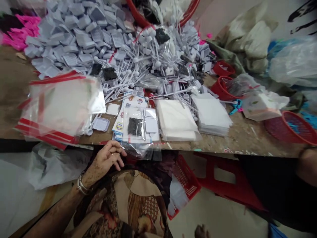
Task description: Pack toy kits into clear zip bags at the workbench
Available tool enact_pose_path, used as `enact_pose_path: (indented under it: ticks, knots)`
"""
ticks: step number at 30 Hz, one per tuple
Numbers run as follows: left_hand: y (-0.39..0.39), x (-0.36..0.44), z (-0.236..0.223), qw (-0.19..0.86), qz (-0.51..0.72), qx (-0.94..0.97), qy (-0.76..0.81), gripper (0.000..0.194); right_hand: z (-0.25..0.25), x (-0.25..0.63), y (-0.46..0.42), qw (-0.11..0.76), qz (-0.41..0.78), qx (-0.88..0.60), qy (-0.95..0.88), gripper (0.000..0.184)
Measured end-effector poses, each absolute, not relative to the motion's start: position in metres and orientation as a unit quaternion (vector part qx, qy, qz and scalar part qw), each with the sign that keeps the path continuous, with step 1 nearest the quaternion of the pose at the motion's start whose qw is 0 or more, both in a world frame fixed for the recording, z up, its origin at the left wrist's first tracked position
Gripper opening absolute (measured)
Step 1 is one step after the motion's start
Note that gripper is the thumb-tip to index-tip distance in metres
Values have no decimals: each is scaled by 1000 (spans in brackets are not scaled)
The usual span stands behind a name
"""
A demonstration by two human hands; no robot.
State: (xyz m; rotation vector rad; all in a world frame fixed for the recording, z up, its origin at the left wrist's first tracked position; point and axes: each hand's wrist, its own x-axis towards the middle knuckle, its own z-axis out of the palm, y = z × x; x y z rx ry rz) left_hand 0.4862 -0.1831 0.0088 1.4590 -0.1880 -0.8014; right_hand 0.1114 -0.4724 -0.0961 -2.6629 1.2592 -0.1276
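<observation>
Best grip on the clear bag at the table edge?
Pinch the loose plastic of the clear bag where it hangs over the near edge of the table, coming from the person's side. That overhang looks free, so fingers can close on it without pressing the dark sachet inside. The left hand is right beside it.

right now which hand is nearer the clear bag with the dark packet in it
Left hand, at the table edge just below the clear bag; the right hand is not in view.
</observation>
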Motion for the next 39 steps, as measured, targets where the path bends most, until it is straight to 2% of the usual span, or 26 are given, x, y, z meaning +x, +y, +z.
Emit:
enact_pose_path:
  ticks: [2,4,8,10,12,15,18,21,24,31,34,37,39]
  knots:
    - [-178,481,0,637,-280,702,-150,32,-97,130,-483,126,-50,-908,396,26]
    - [-176,479,-8,563,-145,775,-247,45,-91,168,-491,203,-75,-928,303,32]
    - [-180,482,-18,356,133,833,-403,52,-65,267,-475,153,-249,-947,133,39]
    - [-185,486,-18,310,208,833,-408,53,-54,309,-457,151,-301,-939,71,47]
    - [-191,489,-15,301,252,826,-404,49,-49,339,-442,159,-327,-930,42,41]
    - [-201,495,-7,329,274,808,-404,32,-43,364,-435,211,-336,-918,19,29]
    - [-208,502,5,399,214,805,-383,8,-23,379,-435,296,-337,-894,12,20]
    - [-213,512,19,471,134,797,-353,13,5,397,-430,408,-274,-869,46,12]
    - [-219,522,30,494,121,800,-319,19,21,423,-420,488,-216,-837,120,21]
    - [-235,545,28,468,188,839,-202,32,4,472,-404,578,-228,-746,240,20]
    - [-236,554,22,445,192,854,-189,30,1,477,-407,618,-202,-723,234,24]
    - [-236,556,24,367,181,894,-182,12,2,478,-410,677,-159,-678,238,37]
    - [-239,552,28,286,210,918,-179,14,2,479,-410,685,-148,-670,244,42]
